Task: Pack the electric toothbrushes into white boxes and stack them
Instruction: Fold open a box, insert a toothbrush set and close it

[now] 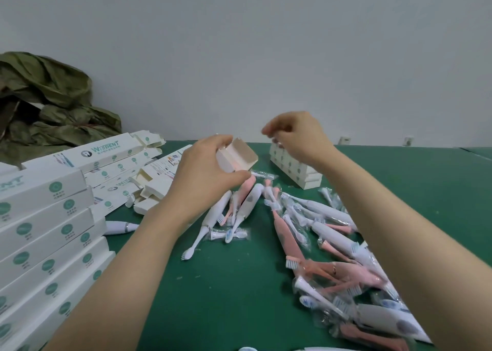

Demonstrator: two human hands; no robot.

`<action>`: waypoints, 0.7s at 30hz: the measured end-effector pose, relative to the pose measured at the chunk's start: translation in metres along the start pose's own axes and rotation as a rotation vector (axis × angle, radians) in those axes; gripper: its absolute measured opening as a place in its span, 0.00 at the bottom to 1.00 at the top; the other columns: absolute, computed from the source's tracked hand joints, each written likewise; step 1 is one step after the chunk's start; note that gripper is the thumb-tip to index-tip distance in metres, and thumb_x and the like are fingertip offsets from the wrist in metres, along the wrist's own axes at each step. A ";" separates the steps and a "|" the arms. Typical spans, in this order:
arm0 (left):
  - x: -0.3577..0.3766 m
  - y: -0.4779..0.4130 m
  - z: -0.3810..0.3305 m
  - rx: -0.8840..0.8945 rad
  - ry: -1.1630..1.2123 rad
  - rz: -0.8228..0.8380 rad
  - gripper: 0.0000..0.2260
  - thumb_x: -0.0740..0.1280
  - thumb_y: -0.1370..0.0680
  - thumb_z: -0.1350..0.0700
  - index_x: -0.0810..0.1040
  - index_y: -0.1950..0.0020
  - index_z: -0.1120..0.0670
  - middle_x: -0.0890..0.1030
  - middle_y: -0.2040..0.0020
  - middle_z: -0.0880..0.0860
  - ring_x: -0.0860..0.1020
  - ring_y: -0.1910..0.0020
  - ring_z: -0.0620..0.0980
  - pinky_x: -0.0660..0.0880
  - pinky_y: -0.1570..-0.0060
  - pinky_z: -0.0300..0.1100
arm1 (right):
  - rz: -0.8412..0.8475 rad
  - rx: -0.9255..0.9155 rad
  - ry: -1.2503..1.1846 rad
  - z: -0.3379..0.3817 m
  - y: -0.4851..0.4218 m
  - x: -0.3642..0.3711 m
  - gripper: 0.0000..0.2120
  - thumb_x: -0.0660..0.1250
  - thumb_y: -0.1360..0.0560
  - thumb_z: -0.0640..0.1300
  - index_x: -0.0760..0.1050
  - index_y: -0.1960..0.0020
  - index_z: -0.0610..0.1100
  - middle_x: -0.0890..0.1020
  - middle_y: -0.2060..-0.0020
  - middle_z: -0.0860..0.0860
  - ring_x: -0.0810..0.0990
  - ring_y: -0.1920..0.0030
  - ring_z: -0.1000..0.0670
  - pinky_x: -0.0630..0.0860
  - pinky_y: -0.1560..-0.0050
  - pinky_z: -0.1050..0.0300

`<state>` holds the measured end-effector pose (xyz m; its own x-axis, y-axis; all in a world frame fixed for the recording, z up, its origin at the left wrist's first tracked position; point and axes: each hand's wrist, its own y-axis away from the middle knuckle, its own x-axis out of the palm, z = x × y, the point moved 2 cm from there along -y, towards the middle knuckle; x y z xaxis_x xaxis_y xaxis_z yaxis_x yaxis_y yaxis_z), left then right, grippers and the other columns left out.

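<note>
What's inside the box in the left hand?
The box in the left hand has its end flap open. A pinkish tint shows inside, possibly a toothbrush. Its walls and the hand hide the rest.

Illumination even, diffuse, moderately bright. Shadows on the green worktop (213,297) faint and soft. Wide-angle bowing evident at frame edges. Slight softness overall; plastic wrappers (319,318) show minor glare.

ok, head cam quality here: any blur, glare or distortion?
Head view: soft, even light, faint shadows on the green table; wide-angle bends the box stack at left; right hand looks slightly soft, white box in the left hand sharp; bagged toothbrushes glint mildly.
</note>
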<state>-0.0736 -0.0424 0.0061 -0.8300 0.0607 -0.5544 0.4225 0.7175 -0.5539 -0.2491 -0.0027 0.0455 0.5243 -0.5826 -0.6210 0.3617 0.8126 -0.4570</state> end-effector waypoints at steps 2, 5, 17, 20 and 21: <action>-0.002 0.000 0.001 -0.002 0.008 -0.012 0.29 0.75 0.34 0.51 0.74 0.33 0.49 0.76 0.39 0.44 0.69 0.46 0.38 0.61 0.47 0.32 | 0.062 0.183 0.231 -0.029 -0.013 0.013 0.13 0.57 0.26 0.32 0.80 0.51 0.40 0.81 0.60 0.48 0.76 0.61 0.51 0.74 0.59 0.62; -0.003 0.001 0.001 0.008 0.023 0.016 0.29 0.76 0.33 0.52 0.73 0.33 0.49 0.76 0.37 0.45 0.69 0.45 0.39 0.62 0.45 0.34 | 0.228 0.336 0.480 -0.061 -0.015 0.044 0.05 0.57 0.24 0.34 0.71 0.56 0.36 0.74 0.65 0.46 0.71 0.67 0.49 0.70 0.70 0.59; -0.007 -0.002 0.004 0.044 0.045 0.030 0.28 0.76 0.33 0.51 0.74 0.35 0.47 0.75 0.44 0.42 0.72 0.45 0.41 0.64 0.53 0.26 | 0.167 0.521 0.355 -0.104 -0.016 0.086 0.10 0.58 0.20 0.46 0.70 0.52 0.38 0.75 0.59 0.44 0.76 0.56 0.43 0.76 0.55 0.52; -0.007 -0.002 0.005 0.051 0.039 0.020 0.27 0.76 0.33 0.51 0.74 0.35 0.47 0.74 0.46 0.41 0.71 0.48 0.40 0.63 0.54 0.24 | 0.062 0.548 0.112 -0.088 -0.017 0.068 0.10 0.59 0.20 0.43 0.71 0.52 0.37 0.76 0.59 0.42 0.76 0.58 0.44 0.75 0.58 0.53; -0.006 -0.002 0.006 0.047 0.036 0.020 0.27 0.76 0.34 0.51 0.74 0.35 0.47 0.74 0.46 0.41 0.71 0.48 0.40 0.62 0.55 0.23 | 0.042 0.550 0.000 -0.080 -0.016 0.060 0.08 0.59 0.20 0.41 0.71 0.55 0.37 0.75 0.60 0.42 0.75 0.60 0.45 0.74 0.58 0.54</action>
<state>-0.0671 -0.0484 0.0073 -0.8336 0.1004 -0.5432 0.4550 0.6824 -0.5721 -0.2850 -0.0519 -0.0354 0.5473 -0.5492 -0.6315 0.6898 0.7233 -0.0312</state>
